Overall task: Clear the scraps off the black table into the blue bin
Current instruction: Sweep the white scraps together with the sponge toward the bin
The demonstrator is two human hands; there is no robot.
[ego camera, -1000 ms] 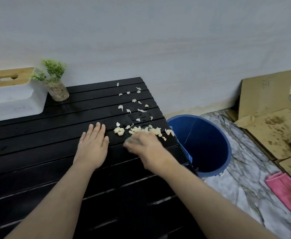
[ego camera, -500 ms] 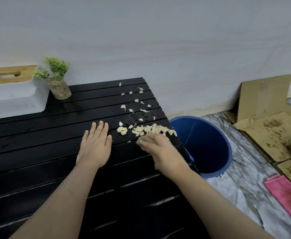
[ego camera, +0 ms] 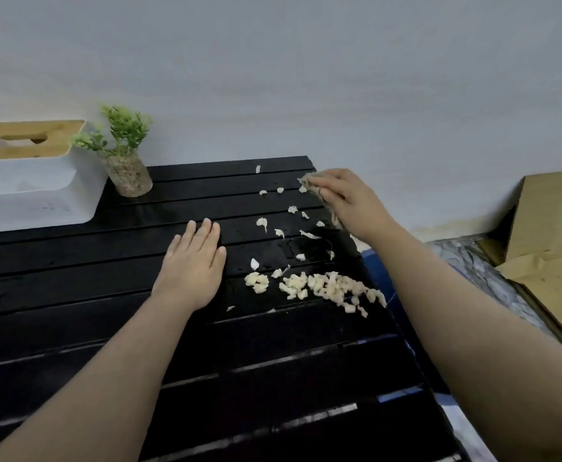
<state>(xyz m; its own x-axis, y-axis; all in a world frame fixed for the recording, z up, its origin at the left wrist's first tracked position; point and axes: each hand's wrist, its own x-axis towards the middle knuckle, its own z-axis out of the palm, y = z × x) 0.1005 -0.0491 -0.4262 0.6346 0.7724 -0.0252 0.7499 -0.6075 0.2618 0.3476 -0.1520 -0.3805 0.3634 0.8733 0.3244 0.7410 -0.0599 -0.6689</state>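
your right hand (ego camera: 346,201), gripping a rag (ego camera: 309,181), jumped to one o'clock; left hand (ego camera: 191,268) flat. next, sweep scraps (ego camera: 319,288) binward.

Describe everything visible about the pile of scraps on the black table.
The pile of scraps is a loose heap of small pale cream, chopped-looking bits, lying in a band across one slat of the black table near its right edge. Its right end trails to the table's edge. Neither hand touches it: the left hand lies flat just beside it, and the right hand is farther back among thin scattered flakes.
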